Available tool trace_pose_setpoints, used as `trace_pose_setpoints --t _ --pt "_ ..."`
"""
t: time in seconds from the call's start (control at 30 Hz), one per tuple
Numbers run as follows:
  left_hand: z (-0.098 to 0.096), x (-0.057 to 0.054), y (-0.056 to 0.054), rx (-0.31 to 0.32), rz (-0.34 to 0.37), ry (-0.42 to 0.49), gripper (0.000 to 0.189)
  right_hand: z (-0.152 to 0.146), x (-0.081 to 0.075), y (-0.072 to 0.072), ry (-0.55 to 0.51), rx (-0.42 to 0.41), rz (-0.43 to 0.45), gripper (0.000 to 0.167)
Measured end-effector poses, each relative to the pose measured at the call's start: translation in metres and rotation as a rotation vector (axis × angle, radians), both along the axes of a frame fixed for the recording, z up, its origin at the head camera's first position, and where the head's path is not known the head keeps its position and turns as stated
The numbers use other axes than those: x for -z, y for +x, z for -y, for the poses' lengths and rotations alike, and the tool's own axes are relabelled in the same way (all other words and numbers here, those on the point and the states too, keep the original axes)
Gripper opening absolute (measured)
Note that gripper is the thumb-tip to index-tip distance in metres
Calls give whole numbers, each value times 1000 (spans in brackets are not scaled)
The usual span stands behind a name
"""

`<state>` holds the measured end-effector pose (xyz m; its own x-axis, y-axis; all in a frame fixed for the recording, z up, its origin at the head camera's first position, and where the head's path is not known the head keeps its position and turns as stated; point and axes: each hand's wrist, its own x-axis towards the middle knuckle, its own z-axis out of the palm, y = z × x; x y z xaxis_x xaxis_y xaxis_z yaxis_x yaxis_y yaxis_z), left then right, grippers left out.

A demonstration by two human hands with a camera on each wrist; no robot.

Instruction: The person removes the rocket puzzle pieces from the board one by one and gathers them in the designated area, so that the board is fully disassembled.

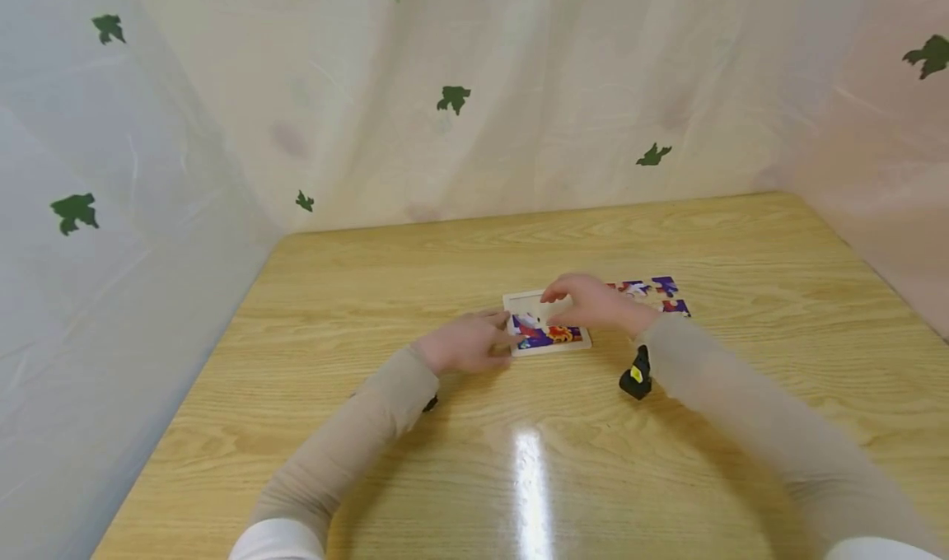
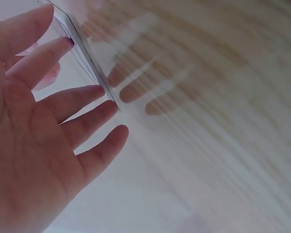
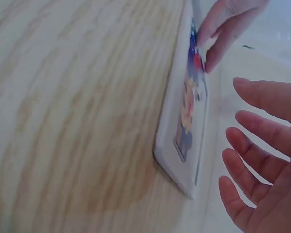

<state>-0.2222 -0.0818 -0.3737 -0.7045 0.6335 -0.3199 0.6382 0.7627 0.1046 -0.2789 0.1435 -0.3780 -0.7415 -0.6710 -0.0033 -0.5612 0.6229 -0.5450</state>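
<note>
A jigsaw puzzle tray (image 1: 571, 347) with a pale rim lies flat on the table. Purple, red and orange pieces (image 1: 559, 334) fill its near part, while its far part shows bare board. My left hand (image 1: 467, 344) rests at the tray's left edge, its fingers extended and touching the rim and the pieces near it. Above the tray's right side hovers my right hand (image 1: 593, 303), fingers loosely bent and apart. In the right wrist view, nothing lies between the fingers of that right hand (image 3: 266, 155).
Several loose puzzle pieces (image 1: 665, 287) lie right of the tray, partly hidden behind my right hand and wrist. The wooden table (image 1: 356, 296) meets a pale curtain (image 1: 371, 132) with green leaf and bird shapes at the back and sides.
</note>
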Motion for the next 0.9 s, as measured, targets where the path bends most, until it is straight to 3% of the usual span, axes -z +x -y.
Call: trace_pose_setpoints --t 0.33,0.67,0.9 --pt "4 -2 2 -32 45 35 45 18 1 3 59 33 84 40" --pt "8 -3 3 -20 61 93 42 26 2 1 126 34 71 43" --pt "8 -3 5 -3 47 74 42 30 3 1 142 1 41 44"
